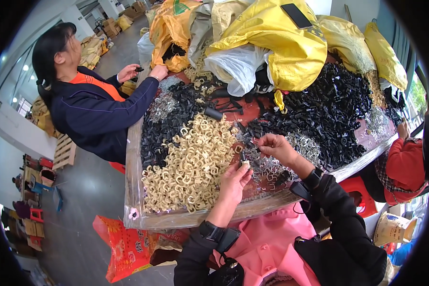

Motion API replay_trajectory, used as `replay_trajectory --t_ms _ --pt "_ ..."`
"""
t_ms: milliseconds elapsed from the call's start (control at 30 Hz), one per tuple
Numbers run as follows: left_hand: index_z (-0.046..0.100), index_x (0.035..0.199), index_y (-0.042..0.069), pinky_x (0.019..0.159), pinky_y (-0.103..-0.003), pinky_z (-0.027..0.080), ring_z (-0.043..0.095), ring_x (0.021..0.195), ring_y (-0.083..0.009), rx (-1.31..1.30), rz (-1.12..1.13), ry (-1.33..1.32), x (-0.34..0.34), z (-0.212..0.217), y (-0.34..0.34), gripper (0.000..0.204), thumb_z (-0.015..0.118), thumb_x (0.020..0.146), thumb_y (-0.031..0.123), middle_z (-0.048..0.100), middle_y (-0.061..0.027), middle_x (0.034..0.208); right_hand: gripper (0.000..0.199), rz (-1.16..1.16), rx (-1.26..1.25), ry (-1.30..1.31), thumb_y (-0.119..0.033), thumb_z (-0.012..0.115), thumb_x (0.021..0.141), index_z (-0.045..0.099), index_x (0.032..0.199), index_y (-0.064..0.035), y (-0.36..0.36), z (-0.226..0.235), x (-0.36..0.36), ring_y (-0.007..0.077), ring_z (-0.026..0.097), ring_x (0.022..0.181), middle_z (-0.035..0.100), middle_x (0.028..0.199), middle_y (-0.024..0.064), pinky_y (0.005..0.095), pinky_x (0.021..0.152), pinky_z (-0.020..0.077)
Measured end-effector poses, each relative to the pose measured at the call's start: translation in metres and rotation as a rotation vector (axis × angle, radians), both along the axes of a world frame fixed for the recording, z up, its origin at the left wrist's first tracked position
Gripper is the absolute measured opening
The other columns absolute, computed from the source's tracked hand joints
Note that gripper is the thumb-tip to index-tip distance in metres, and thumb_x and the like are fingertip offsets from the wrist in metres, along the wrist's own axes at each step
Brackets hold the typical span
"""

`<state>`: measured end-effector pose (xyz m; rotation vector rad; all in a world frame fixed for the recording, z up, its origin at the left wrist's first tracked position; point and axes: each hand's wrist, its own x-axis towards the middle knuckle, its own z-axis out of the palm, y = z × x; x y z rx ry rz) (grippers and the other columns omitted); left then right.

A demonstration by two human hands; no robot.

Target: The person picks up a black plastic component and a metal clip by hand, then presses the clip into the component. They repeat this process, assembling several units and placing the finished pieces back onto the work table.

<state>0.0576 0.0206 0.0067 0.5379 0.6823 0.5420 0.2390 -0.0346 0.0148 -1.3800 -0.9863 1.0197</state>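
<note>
Near the table's front edge, my left hand (234,182) is closed around a small black and cream plastic part (245,161), held upright between thumb and fingers. Just to its right and a little farther off, my right hand (280,148) pinches something too small to make out, apart from the left hand. A heap of cream plastic clips (190,164) lies left of my left hand. Under and beside my right hand are scattered silver metal wire clips (302,148). Black plastic parts (336,109) are piled beyond them.
A wooden rim (186,220) borders the red-topped table. Yellow sacks (291,57) stand along its back, with a phone (296,16) on one. A co-worker (90,100) handles a black part at the left; another person in red (405,167) sits at the right.
</note>
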Motion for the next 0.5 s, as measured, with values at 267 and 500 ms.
replay_trajectory --t_ms 267,500 --pt "0.055 0.095 0.004 0.06 -0.019 0.047 0.058 0.07 -0.0126 0.052 -0.109 -0.044 -0.009 0.014 -0.007 0.022 0.06 0.075 0.009 0.059 -0.0038 0.084 0.005 0.181 -0.018 0.246 -0.002 0.055 0.077 0.056 0.083 -0.0023 -0.029 0.034 -0.033 0.0083 0.055 0.066 0.054 0.075 0.0002 0.0189 0.059 0.0446" --pt "0.055 0.096 0.002 0.064 -0.022 0.049 0.059 0.073 -0.0156 0.073 -0.159 -0.083 -0.018 0.02 -0.016 0.022 0.059 0.076 0.011 0.06 -0.0065 0.086 0.012 0.152 0.236 -0.023 -0.003 0.058 0.075 0.057 0.088 -0.0012 -0.04 0.036 -0.05 0.0086 0.052 0.07 0.052 0.081 0.0024 0.02 0.061 0.0428"
